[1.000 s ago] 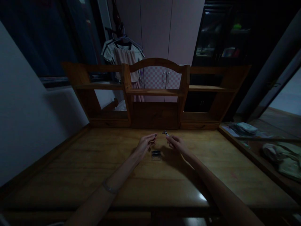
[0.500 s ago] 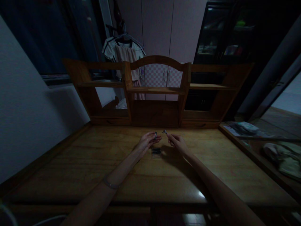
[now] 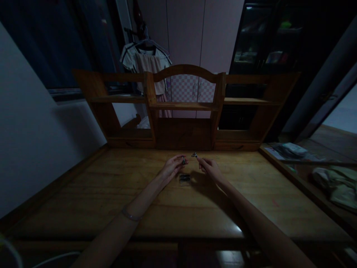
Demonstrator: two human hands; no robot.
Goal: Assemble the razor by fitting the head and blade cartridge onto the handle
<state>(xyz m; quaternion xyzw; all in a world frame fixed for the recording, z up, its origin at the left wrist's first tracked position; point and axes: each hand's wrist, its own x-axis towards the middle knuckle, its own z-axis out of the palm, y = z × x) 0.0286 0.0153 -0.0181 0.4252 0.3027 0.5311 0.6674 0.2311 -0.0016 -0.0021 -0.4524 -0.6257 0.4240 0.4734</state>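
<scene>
Count: 2 hands, 1 tool, 1 part, 1 box, 1 table, 1 shelf unit, 2 drawers. Box is my reference.

My left hand (image 3: pixel 170 166): narrow, fingers loosely curled, holding the part (image 3: pixel 183 160), small and dark, near the fingertips. Hand sits just left of the box and slightly beyond it. Too dim and small to say what the part is.

My right hand (image 3: pixel 209 168): closed in a pinch on the handle of the tool (image 3: pixel 194 155), thumb and index on it, other fingers curled. Shiny head points up and left, beyond the box and a bit to its right. Tool and part near each other, gap between them, not touching.

Box (image 3: pixel 184 179): flat on the table (image 3: pixel 125 201), see-through at the near side, dark stuff at the far side. Can't count the contents. Neither hand is on it.

Shelf unit (image 3: pixel 183 134): well beyond the box, at the table's far edge. One drawer (image 3: pixel 131 143) far left of the box, one drawer (image 3: pixel 237 147) far right. Band (image 3: pixel 130 214) on my left forearm, nearer me than the box.
</scene>
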